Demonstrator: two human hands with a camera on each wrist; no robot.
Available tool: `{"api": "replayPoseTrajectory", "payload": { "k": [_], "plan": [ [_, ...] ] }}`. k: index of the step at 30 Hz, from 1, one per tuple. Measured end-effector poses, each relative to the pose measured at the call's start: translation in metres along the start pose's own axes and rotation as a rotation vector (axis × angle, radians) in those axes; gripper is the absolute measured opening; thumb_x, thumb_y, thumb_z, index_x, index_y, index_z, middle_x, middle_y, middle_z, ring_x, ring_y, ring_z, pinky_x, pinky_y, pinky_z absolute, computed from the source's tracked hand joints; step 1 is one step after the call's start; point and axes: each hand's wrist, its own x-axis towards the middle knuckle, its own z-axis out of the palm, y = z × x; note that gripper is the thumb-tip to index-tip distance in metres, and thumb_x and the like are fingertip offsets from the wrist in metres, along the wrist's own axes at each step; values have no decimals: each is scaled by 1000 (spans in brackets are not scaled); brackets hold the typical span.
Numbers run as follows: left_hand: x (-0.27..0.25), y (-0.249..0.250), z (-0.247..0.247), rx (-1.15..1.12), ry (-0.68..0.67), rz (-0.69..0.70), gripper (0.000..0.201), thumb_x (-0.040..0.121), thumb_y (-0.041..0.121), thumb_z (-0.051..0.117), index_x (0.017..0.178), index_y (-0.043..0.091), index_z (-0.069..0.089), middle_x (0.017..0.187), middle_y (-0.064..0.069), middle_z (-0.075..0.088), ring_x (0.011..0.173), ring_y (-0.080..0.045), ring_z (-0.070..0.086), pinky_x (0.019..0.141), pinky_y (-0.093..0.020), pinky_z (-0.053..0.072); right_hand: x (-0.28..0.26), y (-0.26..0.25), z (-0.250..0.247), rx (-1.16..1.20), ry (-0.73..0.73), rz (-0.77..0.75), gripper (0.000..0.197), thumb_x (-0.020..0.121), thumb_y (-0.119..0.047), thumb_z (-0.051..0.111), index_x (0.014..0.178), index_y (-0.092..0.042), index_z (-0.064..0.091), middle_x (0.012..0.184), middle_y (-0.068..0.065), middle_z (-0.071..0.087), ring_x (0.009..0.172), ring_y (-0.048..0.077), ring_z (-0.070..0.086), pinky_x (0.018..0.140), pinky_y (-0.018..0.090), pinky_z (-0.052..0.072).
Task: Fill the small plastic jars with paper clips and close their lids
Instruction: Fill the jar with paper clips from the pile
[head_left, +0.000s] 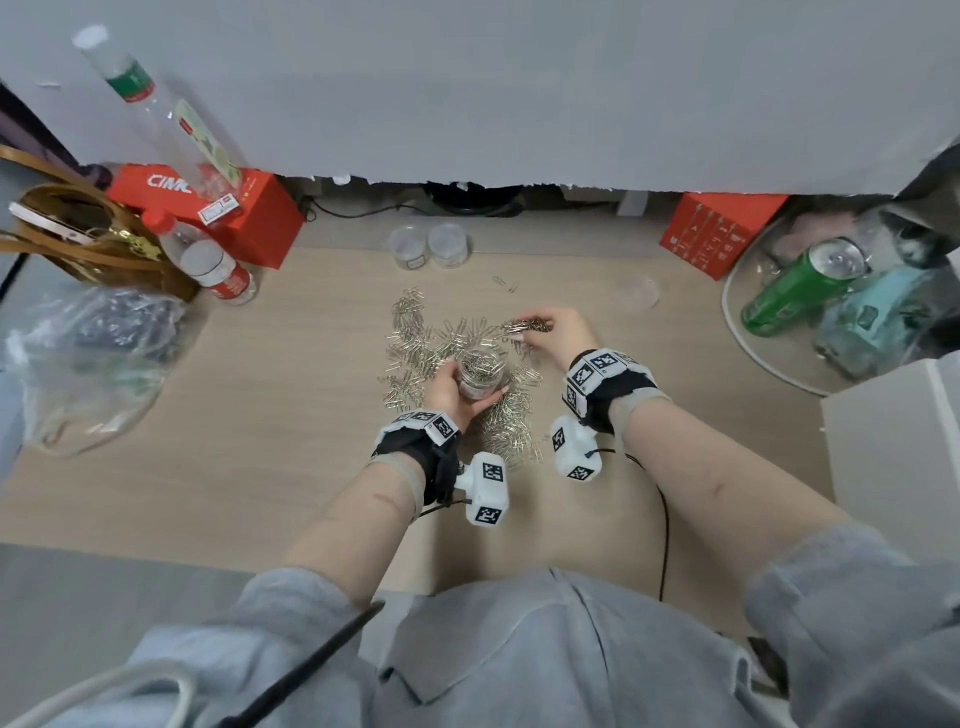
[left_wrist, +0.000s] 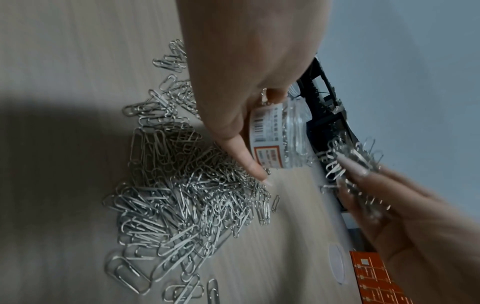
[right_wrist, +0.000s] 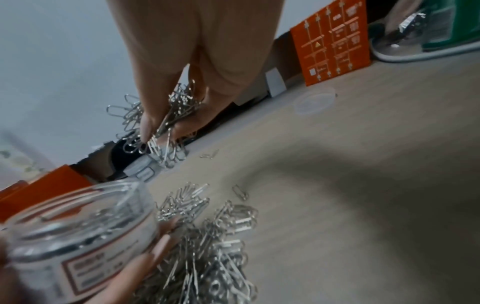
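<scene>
My left hand (head_left: 451, 391) grips a small clear plastic jar (head_left: 479, 373) with a labelled side (left_wrist: 270, 139), open at the top and partly filled with paper clips (right_wrist: 85, 222). It is held just above a spread pile of silver paper clips (head_left: 447, 343) on the wooden table (head_left: 260, 441). My right hand (head_left: 540, 332) pinches a bunch of paper clips (right_wrist: 168, 115) a little beyond and to the right of the jar, above the pile. A loose clear lid (head_left: 636, 294) lies on the table to the right. Two more clear jars (head_left: 428, 245) stand at the back centre.
Red boxes (head_left: 228, 208) (head_left: 717, 231) stand at back left and back right. Water bottles (head_left: 208, 260) and a brown bag (head_left: 78, 234) crowd the left, with a plastic bag (head_left: 88, 358) nearer. A clear tray (head_left: 748, 332) with a green can (head_left: 800, 283) fills the right.
</scene>
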Motion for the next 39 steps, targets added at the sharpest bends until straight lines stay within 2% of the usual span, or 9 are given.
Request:
{"api": "replayPoseTrajectory", "payload": {
  "k": [5,8,10,15,20,25,32,36,39],
  "plan": [
    [0,2,7,-22,-12,-25,44,101,29,35,135,3,39,136,-29,44,120,-41,50,83,-51,50,3,-14,2,-227,-148,-72,27,83,-7,62,108,-16,67,111,6,67,75,12,57,73,23,48],
    [1,2,12,5,-64,-15,38,101,29,33,127,2,42,131,-28,47,108,-40,56,90,-51,48,1,-20,5,-339,-192,-116,28,83,-5,61,108,-14,67,111,9,66,72,11,53,65,18,41],
    [-2,1,14,17,-83,0,39,101,29,33,129,3,42,128,-29,48,90,-37,60,83,-51,51,0,-25,6,-430,-224,-143,29,83,-5,61,111,-15,65,115,8,65,76,10,51,63,15,38],
    [-7,-4,11,16,-90,9,41,101,29,33,134,5,38,113,-28,57,70,-35,68,65,-46,56,-1,-31,14,-521,-281,-194,31,81,-6,65,110,-15,65,120,6,62,106,19,57,91,27,43],
    [-12,-6,5,9,-102,23,37,102,30,32,126,4,42,101,-25,58,87,-35,60,69,-47,56,-3,-30,18,-508,-293,-233,33,79,-5,66,110,-16,63,110,7,63,84,16,54,67,22,40],
    [-12,-9,3,-34,-109,30,34,102,28,31,122,4,44,101,-25,59,87,-35,61,64,-45,57,-5,-25,19,-461,-293,-257,29,79,-4,64,105,-18,65,110,6,65,97,24,61,89,37,50],
    [-9,-12,9,-71,-154,40,28,101,24,32,110,5,51,105,-24,57,89,-35,59,83,-51,52,-8,-16,11,-332,-310,-310,35,77,0,66,109,-13,64,113,4,65,104,14,58,97,26,43],
    [-12,-11,15,-67,-171,40,30,101,23,31,106,4,53,101,-24,58,87,-35,59,67,-45,56,-7,-11,8,-323,-276,-305,39,77,4,62,109,-18,64,115,3,64,109,19,58,98,38,46],
    [-13,-12,18,-59,-146,30,39,101,30,31,127,2,42,109,-26,55,87,-37,60,58,-45,59,-8,-9,7,-273,-280,-314,40,78,4,61,114,-14,61,119,5,63,113,18,57,102,34,43]
  ]
}}
